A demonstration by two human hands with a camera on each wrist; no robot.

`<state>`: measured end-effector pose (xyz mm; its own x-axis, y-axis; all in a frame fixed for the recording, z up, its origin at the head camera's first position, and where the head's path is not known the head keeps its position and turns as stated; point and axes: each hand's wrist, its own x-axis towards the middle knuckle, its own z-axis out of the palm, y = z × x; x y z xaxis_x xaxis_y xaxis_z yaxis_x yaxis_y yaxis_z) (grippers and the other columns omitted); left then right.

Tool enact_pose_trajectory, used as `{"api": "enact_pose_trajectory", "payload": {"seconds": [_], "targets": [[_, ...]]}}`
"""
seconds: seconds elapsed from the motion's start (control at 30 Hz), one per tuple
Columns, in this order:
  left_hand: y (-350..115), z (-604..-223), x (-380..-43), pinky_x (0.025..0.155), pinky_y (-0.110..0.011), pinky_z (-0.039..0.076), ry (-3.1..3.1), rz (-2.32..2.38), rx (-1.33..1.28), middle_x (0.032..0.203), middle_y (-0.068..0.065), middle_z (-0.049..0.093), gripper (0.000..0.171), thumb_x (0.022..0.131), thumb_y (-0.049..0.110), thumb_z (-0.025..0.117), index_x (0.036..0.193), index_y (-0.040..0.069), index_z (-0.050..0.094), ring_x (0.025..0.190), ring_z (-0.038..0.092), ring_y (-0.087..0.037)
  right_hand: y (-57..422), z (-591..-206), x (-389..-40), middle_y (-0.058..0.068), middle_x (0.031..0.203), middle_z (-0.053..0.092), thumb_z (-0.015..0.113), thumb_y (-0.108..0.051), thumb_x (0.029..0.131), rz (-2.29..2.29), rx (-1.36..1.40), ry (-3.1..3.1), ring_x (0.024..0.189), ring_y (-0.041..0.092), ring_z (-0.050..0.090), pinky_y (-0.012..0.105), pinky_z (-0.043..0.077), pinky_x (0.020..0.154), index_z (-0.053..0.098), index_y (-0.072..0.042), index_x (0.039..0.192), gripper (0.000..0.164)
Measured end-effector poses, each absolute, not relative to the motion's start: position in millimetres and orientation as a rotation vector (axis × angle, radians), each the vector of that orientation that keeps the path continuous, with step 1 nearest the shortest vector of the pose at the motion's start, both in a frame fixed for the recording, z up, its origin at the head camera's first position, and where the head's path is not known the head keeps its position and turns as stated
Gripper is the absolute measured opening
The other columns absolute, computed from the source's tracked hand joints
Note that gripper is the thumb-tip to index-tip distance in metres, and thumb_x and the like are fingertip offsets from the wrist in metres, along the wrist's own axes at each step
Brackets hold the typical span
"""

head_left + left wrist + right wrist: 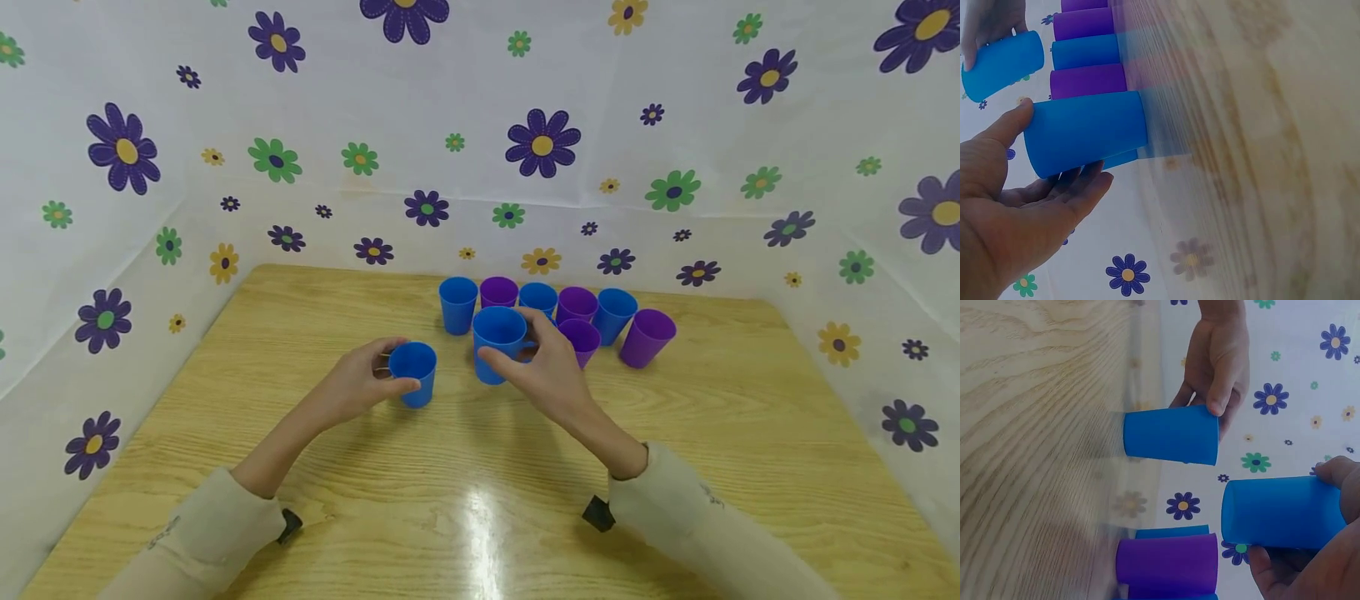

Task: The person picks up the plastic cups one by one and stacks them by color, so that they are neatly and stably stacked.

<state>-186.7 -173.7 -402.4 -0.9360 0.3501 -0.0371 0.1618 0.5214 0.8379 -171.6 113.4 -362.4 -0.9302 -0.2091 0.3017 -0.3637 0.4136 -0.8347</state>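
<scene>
My left hand [352, 387] holds a blue cup [418, 388] upright at the left of the group, thumb near the rim on one side and fingers on the other. In the left wrist view the base of this blue cup [1088, 134] is right at the tabletop. A second blue cup [499, 327] is in my right hand [557, 375], gripped between thumb and fingers. The right wrist view has this blue cup [1282, 512] raised off the table, farther from the wood than the left one.
Behind the hands, blue and purple cups stand close together, from a blue cup [457, 310] at left to a purple cup [648, 338] at right. Another purple cup [582, 340] stands in front of the row. A flowered white cloth [480, 179] surrounds the wooden table [480, 467].
</scene>
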Motion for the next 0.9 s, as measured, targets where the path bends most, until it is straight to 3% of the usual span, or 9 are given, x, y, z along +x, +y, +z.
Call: {"api": "enact_pose_trajectory", "payload": {"seconds": [0.6,0.9], "targets": [[-170.2,-402.4,-186.7,0.104,-0.055,0.05,2.537,1.404,0.449,0.153,-0.029,0.046,0.076,0.097,0.025,0.076,0.155,-0.004,0.037,0.131,0.054,-0.049,72.7,-356.9,-187.8,0.013,0.123,0.068,0.081,-0.024,0.091,1.656,0.613,-2.462,0.105,0.027,0.067,0.039,0.058,0.089,0.051,-0.003,0.143,0.062],[-166.8,-401.8,-185.8,0.107,-0.059,0.047,2.503,1.419,0.433,0.153,-0.029,0.044,0.08,0.097,0.024,0.076,0.157,-0.003,0.032,0.134,0.051,-0.05,54.7,-355.0,-189.8,0.01,0.12,0.068,0.081,-0.025,0.092,1.698,0.622,-2.447,0.097,0.023,0.066,0.035,0.058,0.084,0.051,-0.004,0.143,0.063]]}}
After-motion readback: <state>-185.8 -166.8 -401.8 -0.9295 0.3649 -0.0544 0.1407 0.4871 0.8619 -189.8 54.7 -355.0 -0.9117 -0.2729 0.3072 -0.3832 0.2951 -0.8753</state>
